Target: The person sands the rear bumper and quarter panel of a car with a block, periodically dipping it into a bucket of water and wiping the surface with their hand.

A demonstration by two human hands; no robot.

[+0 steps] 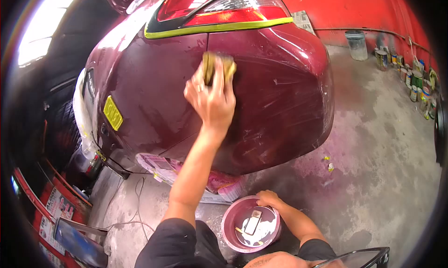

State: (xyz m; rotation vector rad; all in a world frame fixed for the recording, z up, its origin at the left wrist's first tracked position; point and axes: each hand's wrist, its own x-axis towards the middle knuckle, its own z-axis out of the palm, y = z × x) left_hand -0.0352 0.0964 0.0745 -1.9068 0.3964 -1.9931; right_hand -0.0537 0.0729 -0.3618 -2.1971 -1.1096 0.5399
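My left hand presses a yellow-brown sponge, slightly blurred, against the maroon rear side of a car, just under the tail light. Yellow-green masking tape lines the lower edge of that light. Low on the right, my right hand grips the rim of a pink bucket. Whitish liquid covers part of the bucket's bottom, and a small rectangular block lies inside. Wet streaks and pale scuffs mark the paint.
Masked pink-stained plastic hangs under the bumper. A cable trails over the concrete floor at left. A grey bucket and several cans stand along the red wall. A blue-black panel is at lower left.
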